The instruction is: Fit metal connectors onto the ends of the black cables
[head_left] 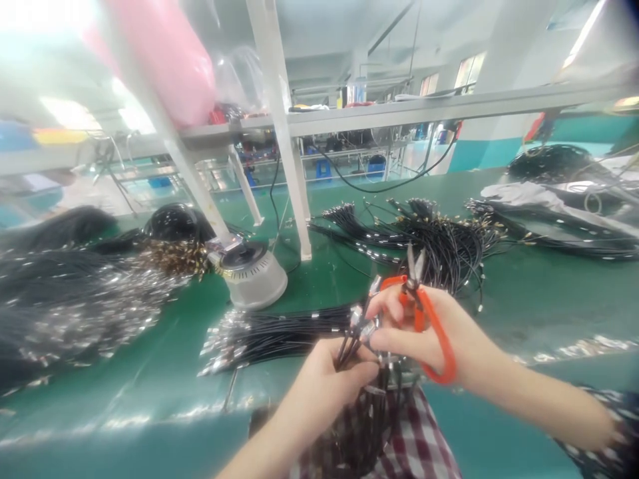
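- While the left hand (pixel 327 376) at lower centre of frame is fisted tight round a small bunch of black cables (pixel 349 346), their metal-tipped ends stick up just above the fingers.
- R hand (pixel 424 332), centre-right, is clamped on orange-handled snips (pixel 424 313); blades point up, slightly apart, and its fingertips also pinch the cable ends.
- Cables look thin, light, floppy; connector tips stiff and probably slick, so best held on the black jacket just below the tips.
- More cables hang down over the checked cloth (pixel 424 439) at bottom centre.
- Around on the green bench (pixel 539 299): loose cable row (pixel 269 336) left of hands, big tangled pile (pixel 439 239) behind, silvery heap (pixel 74 299) far left, round grey device (pixel 252 273) by the white post (pixel 284 133).
- Pile behind the snips is close; strands could snag.
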The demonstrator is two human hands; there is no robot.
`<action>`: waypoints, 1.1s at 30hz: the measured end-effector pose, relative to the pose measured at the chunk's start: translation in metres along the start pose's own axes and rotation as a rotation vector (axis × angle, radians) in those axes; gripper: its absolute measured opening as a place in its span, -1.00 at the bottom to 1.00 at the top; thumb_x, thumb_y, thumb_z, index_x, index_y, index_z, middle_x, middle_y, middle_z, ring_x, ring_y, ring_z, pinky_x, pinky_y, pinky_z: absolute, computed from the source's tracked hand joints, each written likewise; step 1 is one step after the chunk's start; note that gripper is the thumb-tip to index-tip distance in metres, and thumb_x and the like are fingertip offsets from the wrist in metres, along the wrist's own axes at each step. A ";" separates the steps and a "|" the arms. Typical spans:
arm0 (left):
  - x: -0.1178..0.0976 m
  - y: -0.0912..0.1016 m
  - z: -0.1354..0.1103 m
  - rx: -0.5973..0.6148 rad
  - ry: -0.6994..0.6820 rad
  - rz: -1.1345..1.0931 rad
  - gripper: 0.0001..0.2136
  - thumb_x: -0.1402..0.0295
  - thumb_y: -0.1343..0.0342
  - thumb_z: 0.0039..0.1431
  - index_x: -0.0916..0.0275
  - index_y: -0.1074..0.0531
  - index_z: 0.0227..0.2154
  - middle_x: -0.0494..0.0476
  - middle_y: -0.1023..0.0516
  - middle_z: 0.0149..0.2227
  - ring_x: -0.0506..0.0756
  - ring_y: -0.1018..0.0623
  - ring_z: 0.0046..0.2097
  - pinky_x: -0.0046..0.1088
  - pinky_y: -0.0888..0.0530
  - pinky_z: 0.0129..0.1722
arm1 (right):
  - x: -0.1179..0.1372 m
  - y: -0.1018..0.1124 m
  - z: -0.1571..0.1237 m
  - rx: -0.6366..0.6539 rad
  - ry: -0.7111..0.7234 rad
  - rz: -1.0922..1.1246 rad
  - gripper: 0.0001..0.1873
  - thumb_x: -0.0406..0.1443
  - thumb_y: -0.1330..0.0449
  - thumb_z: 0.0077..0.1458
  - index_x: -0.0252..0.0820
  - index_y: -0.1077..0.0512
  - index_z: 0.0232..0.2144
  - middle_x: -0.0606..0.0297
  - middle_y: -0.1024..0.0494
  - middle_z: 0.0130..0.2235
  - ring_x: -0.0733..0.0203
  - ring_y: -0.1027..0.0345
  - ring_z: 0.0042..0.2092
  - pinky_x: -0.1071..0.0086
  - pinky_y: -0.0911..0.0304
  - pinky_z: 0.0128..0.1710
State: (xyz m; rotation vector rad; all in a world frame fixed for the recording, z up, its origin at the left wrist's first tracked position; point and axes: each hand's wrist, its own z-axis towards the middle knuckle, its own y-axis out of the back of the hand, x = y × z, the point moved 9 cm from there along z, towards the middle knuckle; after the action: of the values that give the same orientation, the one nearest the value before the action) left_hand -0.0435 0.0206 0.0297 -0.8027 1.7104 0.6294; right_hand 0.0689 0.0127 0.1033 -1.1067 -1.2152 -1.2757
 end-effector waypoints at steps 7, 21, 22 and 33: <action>0.007 0.004 0.002 -0.026 0.035 -0.051 -0.85 0.29 -0.16 0.04 0.25 -0.33 -0.43 -0.26 -0.02 -0.71 -0.12 0.03 -0.67 -0.53 0.10 -0.67 | -0.012 -0.008 0.005 0.015 -0.058 0.143 -0.65 -0.42 -0.32 -0.15 -0.16 -0.15 -0.57 0.36 -0.54 -0.42 0.25 -0.41 -0.40 0.35 -0.32 -0.36; 0.012 0.007 0.000 -0.067 0.114 -0.121 -0.67 0.11 -0.28 -0.05 0.28 -0.44 -0.37 -0.12 -0.27 -0.60 -0.16 -0.02 -0.67 -0.54 0.15 -0.67 | -0.025 0.003 0.006 -0.059 -0.066 0.200 -0.68 -0.35 -0.40 -0.22 -0.17 -0.27 -0.57 0.35 -0.58 -0.45 0.19 -0.49 -0.34 0.29 -0.39 -0.25; 0.011 0.006 -0.001 -0.050 0.117 -0.132 -0.66 0.11 -0.29 -0.06 0.29 -0.44 -0.36 -0.14 -0.24 -0.61 -0.17 -0.01 -0.67 -0.54 0.16 -0.67 | -0.025 0.003 0.006 -0.060 -0.067 0.193 -0.68 -0.35 -0.41 -0.23 -0.17 -0.28 -0.57 0.34 -0.58 -0.45 0.17 -0.50 -0.34 0.28 -0.39 -0.25; 0.007 0.003 -0.009 0.047 0.080 -0.238 -0.55 0.03 -0.31 -0.09 0.35 -0.44 -0.32 -0.24 -0.04 -0.68 -0.15 0.05 -0.64 -0.54 0.15 -0.65 | -0.037 -0.001 0.005 0.048 -0.040 0.338 -0.71 -0.39 -0.41 -0.16 -0.19 -0.33 -0.49 0.33 -0.59 -0.39 0.19 -0.51 -0.28 0.33 -0.38 -0.24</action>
State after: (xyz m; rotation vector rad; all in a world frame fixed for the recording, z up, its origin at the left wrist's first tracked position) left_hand -0.0521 0.0142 0.0256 -0.9910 1.6630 0.3983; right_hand 0.0706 0.0199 0.0669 -1.2466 -1.0288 -0.9662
